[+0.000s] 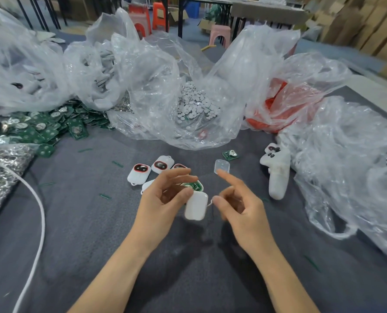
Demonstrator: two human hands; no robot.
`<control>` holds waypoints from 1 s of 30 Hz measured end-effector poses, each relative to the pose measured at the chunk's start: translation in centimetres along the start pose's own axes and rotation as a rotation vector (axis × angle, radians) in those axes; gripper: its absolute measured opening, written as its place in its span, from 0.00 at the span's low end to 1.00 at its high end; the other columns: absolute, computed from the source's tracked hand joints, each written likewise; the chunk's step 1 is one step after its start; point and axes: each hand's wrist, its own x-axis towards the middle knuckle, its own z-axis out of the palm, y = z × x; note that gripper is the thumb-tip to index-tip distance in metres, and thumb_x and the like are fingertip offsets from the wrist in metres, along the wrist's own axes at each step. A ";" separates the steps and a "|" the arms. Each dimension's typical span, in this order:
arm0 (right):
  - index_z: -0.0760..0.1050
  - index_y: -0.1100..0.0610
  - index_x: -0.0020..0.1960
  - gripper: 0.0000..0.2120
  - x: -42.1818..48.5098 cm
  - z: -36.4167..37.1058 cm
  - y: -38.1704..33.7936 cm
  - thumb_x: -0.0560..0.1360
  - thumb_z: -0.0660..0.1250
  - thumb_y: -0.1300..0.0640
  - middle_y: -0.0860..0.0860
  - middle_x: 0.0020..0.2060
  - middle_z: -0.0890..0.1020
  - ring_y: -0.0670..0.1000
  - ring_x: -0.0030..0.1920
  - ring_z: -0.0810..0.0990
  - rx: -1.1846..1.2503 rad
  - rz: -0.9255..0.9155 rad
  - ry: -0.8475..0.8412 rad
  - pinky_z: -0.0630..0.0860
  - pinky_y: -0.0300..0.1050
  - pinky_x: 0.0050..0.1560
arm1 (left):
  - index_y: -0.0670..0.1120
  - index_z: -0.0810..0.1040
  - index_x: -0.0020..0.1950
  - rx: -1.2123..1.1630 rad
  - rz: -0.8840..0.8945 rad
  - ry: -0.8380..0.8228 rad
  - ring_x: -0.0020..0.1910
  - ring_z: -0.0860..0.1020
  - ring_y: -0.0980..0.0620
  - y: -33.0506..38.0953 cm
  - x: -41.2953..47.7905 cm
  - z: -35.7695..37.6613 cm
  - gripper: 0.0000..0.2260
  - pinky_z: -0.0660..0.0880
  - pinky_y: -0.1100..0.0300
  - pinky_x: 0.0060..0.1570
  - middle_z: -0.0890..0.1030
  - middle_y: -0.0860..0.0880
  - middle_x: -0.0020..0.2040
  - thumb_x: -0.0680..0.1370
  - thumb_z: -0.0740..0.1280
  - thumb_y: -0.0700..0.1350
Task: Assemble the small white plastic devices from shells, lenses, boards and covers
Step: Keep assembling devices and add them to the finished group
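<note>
White cover [195, 206]: tilted, against left thumb.
Shell with board [194, 186]: just behind cover, gripped in curled left hand [163, 199].
Right hand [240, 205]: right of cover, fingers spread, holding nothing.
Clear lens [221, 166]: beyond cover, lying apart.
Finished devices [140, 172]: behind-left of cover.

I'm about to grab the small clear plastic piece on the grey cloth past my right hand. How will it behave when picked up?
The clear plastic piece looks thin and small, so probably very light and fairly stiff. Its glossy surface may slip between the fingers; pinch its edges. Lying flat on the grey cloth, it should slide rather than roll.
</note>
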 end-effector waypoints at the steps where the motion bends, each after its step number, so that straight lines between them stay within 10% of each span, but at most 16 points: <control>1: 0.78 0.40 0.58 0.21 -0.1 -0.3 -0.1 0.72 0.73 0.62 0.44 0.36 0.77 0.42 0.34 0.74 0.018 0.034 -0.040 0.73 0.34 0.40 | 0.45 0.77 0.57 0.006 0.000 -0.001 0.48 0.82 0.55 0.0 0.0 0.1 0.13 0.75 0.66 0.50 0.84 0.49 0.50 0.75 0.67 0.32; 10: 0.80 0.57 0.40 0.03 -1.9 -0.5 -1.8 0.71 0.72 0.63 0.52 0.32 0.80 0.48 0.31 0.76 0.218 0.127 -0.241 0.74 0.39 0.32 | 0.47 0.76 0.62 0.042 -0.101 -0.324 0.49 0.79 0.52 0.2 -0.8 0.5 0.21 0.76 0.59 0.51 0.84 0.47 0.52 0.72 0.56 0.34; 16: 0.81 0.56 0.47 0.06 -0.6 -2.7 -2.2 0.70 0.70 0.63 0.51 0.31 0.80 0.47 0.26 0.75 0.479 0.225 0.093 0.72 0.36 0.26 | 0.55 0.79 0.58 0.319 0.059 -0.356 0.33 0.74 0.55 -0.6 -1.1 0.1 0.16 0.70 0.64 0.38 0.84 0.51 0.35 0.79 0.54 0.55; 21: 0.76 0.60 0.56 0.13 3.1 -2.6 -1.7 0.75 0.64 0.72 0.56 0.37 0.82 0.52 0.29 0.82 0.243 0.306 0.108 0.79 0.38 0.32 | 0.53 0.77 0.62 0.944 0.288 0.080 0.52 0.73 0.55 -1.0 -0.1 -0.4 0.17 0.64 0.61 0.56 0.80 0.60 0.50 0.74 0.66 0.54; 26: 0.76 0.60 0.57 0.16 5.8 -1.9 -0.7 0.72 0.68 0.74 0.61 0.50 0.80 0.57 0.38 0.85 -0.060 0.426 -0.095 0.82 0.43 0.42 | 0.59 0.66 0.70 1.140 0.107 -0.014 0.62 0.68 0.54 -1.4 0.2 -0.6 0.29 0.50 0.60 0.61 0.76 0.62 0.57 0.71 0.69 0.61; 30: 0.78 0.53 0.60 0.18 7.6 -3.1 -1.3 0.71 0.73 0.60 0.50 0.54 0.76 0.45 0.36 0.79 -0.769 0.176 -0.309 0.74 0.38 0.43 | 0.59 0.67 0.70 1.132 0.125 0.025 0.63 0.66 0.55 -1.7 0.3 -0.7 0.29 0.47 0.62 0.62 0.76 0.62 0.56 0.71 0.70 0.61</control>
